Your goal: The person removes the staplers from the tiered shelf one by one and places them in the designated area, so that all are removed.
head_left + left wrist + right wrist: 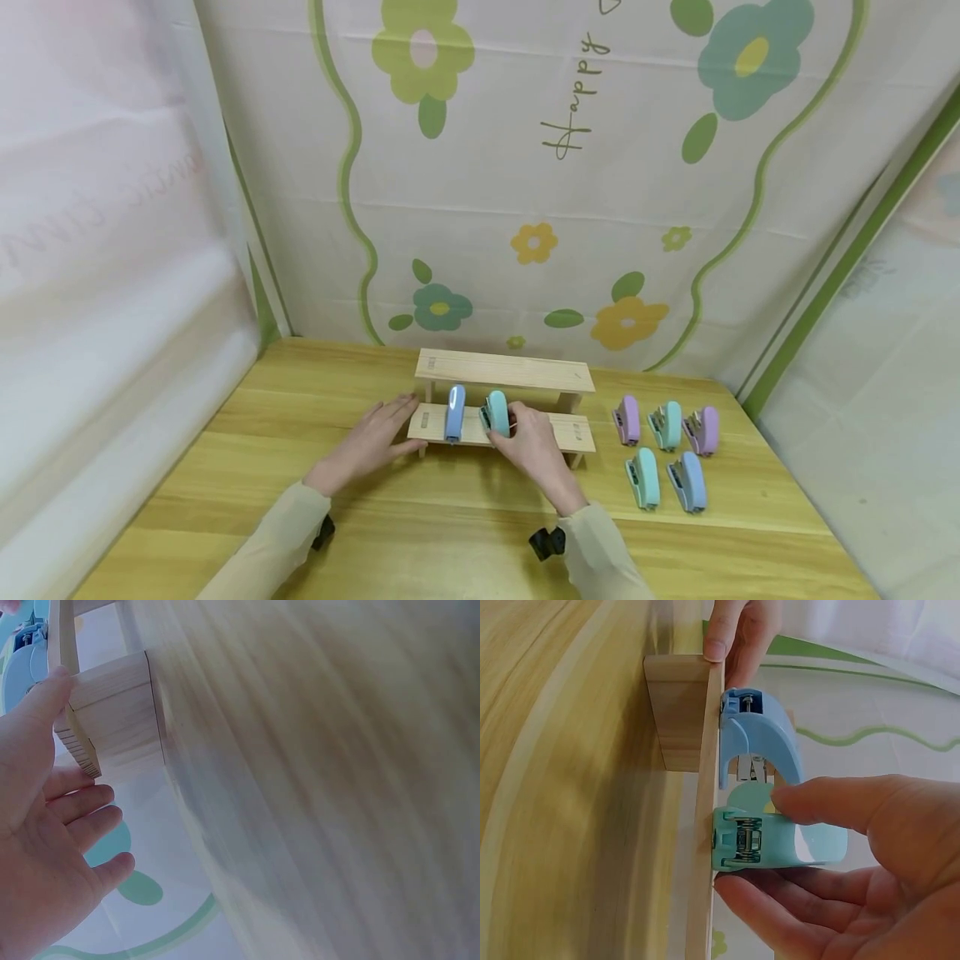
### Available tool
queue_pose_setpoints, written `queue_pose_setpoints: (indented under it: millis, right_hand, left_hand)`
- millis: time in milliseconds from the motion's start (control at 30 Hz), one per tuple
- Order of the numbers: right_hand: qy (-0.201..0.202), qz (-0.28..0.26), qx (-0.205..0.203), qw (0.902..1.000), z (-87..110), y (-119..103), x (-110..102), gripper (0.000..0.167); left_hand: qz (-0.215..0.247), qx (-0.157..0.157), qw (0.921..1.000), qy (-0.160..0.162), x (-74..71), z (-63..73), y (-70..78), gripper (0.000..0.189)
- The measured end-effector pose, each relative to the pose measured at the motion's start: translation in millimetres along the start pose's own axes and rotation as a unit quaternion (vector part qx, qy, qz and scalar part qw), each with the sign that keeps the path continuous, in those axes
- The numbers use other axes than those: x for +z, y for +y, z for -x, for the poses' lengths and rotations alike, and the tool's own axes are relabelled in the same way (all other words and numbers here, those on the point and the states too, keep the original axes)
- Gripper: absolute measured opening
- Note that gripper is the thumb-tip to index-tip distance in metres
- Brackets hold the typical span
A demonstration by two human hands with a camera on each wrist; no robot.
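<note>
My right hand [531, 442] grips a mint-green stapler [780, 841] standing on the lower step of a small two-tier wooden shelf [558, 429]; the thumb is on one side and fingers are on the other. Left of it on that same step stands a blue stapler [454, 413], untouched by fingers. My left hand [375, 437] holds the left end of the lower step, thumb at the front edge and index finger at the back corner [88, 766]. The other left fingers extend loosely past the wood.
Right of the shelf, several staplers stand on the wooden table [435, 542]: a purple one [628, 419], a mint one [666, 425], another purple one [703, 431], a mint one [643, 479] and a blue one [690, 482]. A flowered cloth [465, 192] hangs behind.
</note>
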State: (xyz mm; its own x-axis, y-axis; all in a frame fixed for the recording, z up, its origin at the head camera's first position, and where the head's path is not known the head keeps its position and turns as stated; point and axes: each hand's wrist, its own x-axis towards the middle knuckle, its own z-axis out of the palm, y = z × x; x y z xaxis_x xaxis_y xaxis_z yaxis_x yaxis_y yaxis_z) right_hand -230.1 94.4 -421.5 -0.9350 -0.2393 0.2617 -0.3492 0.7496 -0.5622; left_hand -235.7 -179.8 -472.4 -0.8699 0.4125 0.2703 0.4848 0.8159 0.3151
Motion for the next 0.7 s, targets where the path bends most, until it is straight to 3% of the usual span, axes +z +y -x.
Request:
queue_pose_setpoints:
  millis: [200, 700]
  right_hand:
    - [-0.006, -0.019, 0.003, 0.9998, 0.3, -0.4, -1.7, 0.030]
    - [0.028, -0.016, 0.005, 0.9995, 0.4, 2.1, -5.8, 0.029]
  left_hand:
    - [0.001, -0.001, 1.0000, 0.001, -1.8, 0.9, 1.7, 0.075]
    - [0.004, -0.005, 1.0000, -0.005, -1.7, 0.0, 1.5, 0.075]
